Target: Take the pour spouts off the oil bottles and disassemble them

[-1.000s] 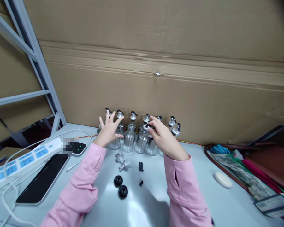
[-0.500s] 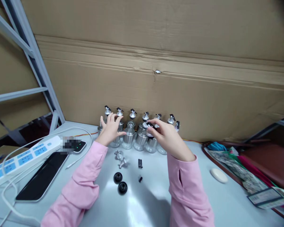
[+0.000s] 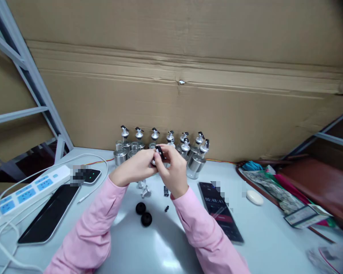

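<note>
In front of the glass-and-metal bottles, my left hand (image 3: 137, 163) and my right hand (image 3: 173, 167) meet around a pourer spout (image 3: 159, 152) with a black flap. The right fingers and thumb pinch its top. My left hand closes around its lower side; its fingertips are partly hidden. Whether a bottle neck lies beneath them, I cannot tell. Below the hands lie loose silvery spouts (image 3: 145, 191), two black round stoppers (image 3: 146, 219), black flaps (image 3: 166, 191) and a small black piece (image 3: 167, 208). A bottle with a spout fitted (image 3: 196, 164) stands right of the hands.
Cardboard (image 3: 177, 110) rises behind the bottles. A power strip (image 3: 25, 194), white cables and a dark tablet-like device (image 3: 50, 213) lie left. Right are a phone showing a timer (image 3: 220, 213), a white oval object (image 3: 254, 197) and a brown bag (image 3: 317, 182).
My right hand has moved left with the pourer spout, and my left hand has come in to close beside it. The view has shifted, and the phone now shows at right.
</note>
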A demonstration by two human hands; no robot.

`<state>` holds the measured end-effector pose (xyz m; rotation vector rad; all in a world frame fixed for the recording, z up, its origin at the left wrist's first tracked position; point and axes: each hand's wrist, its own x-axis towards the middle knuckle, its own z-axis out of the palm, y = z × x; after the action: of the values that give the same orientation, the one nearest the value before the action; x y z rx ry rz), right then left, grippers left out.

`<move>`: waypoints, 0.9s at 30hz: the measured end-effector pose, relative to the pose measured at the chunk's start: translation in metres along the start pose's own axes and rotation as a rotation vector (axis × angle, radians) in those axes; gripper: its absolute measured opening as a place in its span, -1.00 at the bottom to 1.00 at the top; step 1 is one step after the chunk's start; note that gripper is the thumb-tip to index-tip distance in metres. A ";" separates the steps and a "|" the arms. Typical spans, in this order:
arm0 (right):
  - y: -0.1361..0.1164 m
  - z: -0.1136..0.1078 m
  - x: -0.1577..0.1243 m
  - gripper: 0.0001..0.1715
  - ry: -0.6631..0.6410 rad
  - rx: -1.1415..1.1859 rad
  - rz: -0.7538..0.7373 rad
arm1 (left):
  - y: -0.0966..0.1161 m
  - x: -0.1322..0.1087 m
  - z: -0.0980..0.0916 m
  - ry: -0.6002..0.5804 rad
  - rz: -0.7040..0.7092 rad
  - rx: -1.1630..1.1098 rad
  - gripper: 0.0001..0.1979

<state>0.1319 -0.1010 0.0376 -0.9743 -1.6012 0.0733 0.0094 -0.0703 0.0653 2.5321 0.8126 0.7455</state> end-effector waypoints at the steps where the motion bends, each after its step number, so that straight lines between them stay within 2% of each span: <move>1: 0.004 0.001 -0.008 -0.79 -0.004 0.000 0.006 | -0.001 -0.001 0.000 -0.043 -0.021 0.056 -0.86; 4: 0.020 -0.003 -0.033 -0.65 -0.063 -0.023 -0.042 | -0.003 -0.003 0.004 -0.164 -0.065 0.169 -0.92; 7: 0.034 -0.008 -0.056 -0.54 -0.107 -0.086 -0.135 | -0.002 -0.006 0.012 -0.330 -0.076 0.109 -0.95; 9: 0.040 -0.011 -0.067 -0.49 -0.114 -0.120 -0.173 | -0.001 -0.009 0.020 -0.371 -0.067 0.073 -0.95; 12: 0.045 -0.012 -0.074 -0.47 -0.121 -0.150 -0.195 | -0.003 -0.019 0.035 -0.305 -0.050 0.045 -0.97; 15: 0.047 -0.014 -0.075 -0.47 -0.161 -0.221 -0.214 | -0.007 -0.033 0.052 -0.242 -0.098 0.029 -0.84; 19: 0.044 -0.016 -0.074 -0.47 -0.241 -0.287 -0.308 | -0.015 -0.051 0.071 -0.185 -0.176 0.085 -0.80; 27: 0.038 -0.016 -0.076 -0.24 -0.301 -0.286 -0.368 | -0.014 -0.062 0.091 -0.187 -0.042 0.072 -0.82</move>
<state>0.1622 -0.1305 -0.0384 -0.8964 -2.0877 -0.2827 0.0137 -0.1154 -0.0363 2.5916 0.8397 0.4653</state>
